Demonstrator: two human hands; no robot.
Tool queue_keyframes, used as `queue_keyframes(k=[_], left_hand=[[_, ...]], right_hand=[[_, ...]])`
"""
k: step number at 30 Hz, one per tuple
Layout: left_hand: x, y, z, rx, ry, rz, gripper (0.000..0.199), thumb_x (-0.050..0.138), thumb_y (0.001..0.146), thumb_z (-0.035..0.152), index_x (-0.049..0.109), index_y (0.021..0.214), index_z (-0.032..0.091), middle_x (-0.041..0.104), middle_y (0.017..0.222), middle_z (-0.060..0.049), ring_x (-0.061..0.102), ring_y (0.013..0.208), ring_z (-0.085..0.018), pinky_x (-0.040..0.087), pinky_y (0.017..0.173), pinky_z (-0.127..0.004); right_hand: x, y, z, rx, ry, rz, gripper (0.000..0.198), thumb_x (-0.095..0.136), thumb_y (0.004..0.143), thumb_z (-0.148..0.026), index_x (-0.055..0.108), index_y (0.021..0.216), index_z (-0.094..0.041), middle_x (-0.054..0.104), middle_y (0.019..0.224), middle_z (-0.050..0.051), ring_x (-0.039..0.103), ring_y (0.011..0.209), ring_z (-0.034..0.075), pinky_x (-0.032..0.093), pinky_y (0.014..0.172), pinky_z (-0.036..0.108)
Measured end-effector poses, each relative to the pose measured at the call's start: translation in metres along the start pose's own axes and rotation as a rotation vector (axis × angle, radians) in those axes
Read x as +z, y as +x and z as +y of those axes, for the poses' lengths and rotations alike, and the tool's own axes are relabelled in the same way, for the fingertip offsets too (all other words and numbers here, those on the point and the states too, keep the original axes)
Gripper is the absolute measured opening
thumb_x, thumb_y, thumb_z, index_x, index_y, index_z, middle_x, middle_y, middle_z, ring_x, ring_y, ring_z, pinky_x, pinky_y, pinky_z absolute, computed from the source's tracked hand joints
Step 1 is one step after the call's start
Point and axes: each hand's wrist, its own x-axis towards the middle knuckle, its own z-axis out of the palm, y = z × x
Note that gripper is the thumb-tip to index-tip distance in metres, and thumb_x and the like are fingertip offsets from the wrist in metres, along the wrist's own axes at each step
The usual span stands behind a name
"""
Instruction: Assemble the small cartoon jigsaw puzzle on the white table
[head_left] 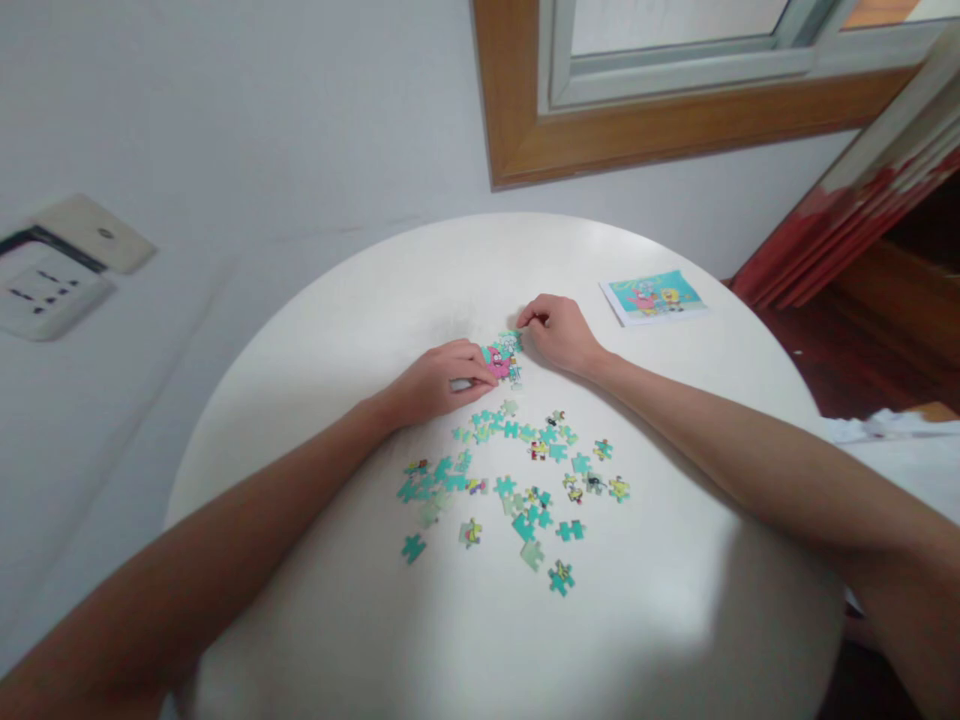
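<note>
A small joined section of jigsaw puzzle [497, 366], with a pink cartoon figure and teal parts, lies on the round white table [322, 620]. My left hand [446, 380] rests at its left edge, thumb and fingers closing on that side. At the section's upper right, my right hand [559, 332] is curled with its fingertips bent down against the teal edge. Whatever is between those fingertips is hidden. Closer to me many loose jigsaw pieces [523, 527] are spread out, mostly teal, some yellow or pale green.
A picture card [654, 298] with the cartoon figures lies at the table's right rear. Behind the table are a white wall [300, 120] and a wood-framed window [675, 120]. A wall socket [49, 285] is at left, a red and white curtain [840, 220] at right.
</note>
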Motion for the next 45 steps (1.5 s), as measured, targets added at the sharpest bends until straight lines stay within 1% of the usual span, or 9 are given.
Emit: queue_keyframes(k=[9, 26, 37, 45], left_hand=[[-0.0025, -0.0003, 0.0026, 0.030, -0.064, -0.047, 0.011, 0.066, 0.089, 0.021, 0.075, 0.094, 0.022, 0.070, 0.085, -0.006, 0.064, 0.083, -0.017, 0.052, 0.077, -0.032], [-0.0024, 0.0001, 0.0024, 0.014, -0.038, -0.040, 0.011, 0.065, 0.090, 0.023, 0.075, 0.091, 0.020, 0.071, 0.085, -0.007, 0.064, 0.082, -0.017, 0.052, 0.076, -0.030], [-0.0023, 0.0005, 0.0025, -0.004, -0.015, -0.037, 0.013, 0.063, 0.092, 0.022, 0.075, 0.094, 0.020, 0.071, 0.088, -0.007, 0.064, 0.084, -0.017, 0.052, 0.077, -0.031], [0.0000, -0.0008, -0.0021, -0.016, 0.013, -0.011, 0.013, 0.063, 0.093, 0.024, 0.074, 0.096, 0.020, 0.071, 0.088, -0.006, 0.063, 0.083, -0.016, 0.051, 0.077, -0.031]], right_hand=[[-0.0002, -0.0001, -0.0005, 0.015, -0.008, -0.006, 0.028, 0.047, 0.074, -0.009, 0.074, 0.077, -0.016, 0.069, 0.080, 0.006, 0.058, 0.073, 0.017, 0.044, 0.076, 0.033], [-0.0001, 0.0004, 0.0003, 0.015, 0.002, -0.014, 0.028, 0.047, 0.074, -0.008, 0.074, 0.077, -0.017, 0.070, 0.083, 0.007, 0.060, 0.076, 0.018, 0.045, 0.079, 0.033], [0.0005, 0.0005, 0.0017, 0.012, 0.015, -0.013, 0.028, 0.048, 0.074, -0.008, 0.074, 0.077, -0.017, 0.071, 0.083, 0.007, 0.060, 0.077, 0.019, 0.045, 0.079, 0.034], [0.0004, 0.0000, 0.0013, 0.003, 0.006, -0.003, 0.027, 0.047, 0.074, -0.008, 0.073, 0.077, -0.017, 0.071, 0.083, 0.006, 0.060, 0.077, 0.018, 0.045, 0.079, 0.034]])
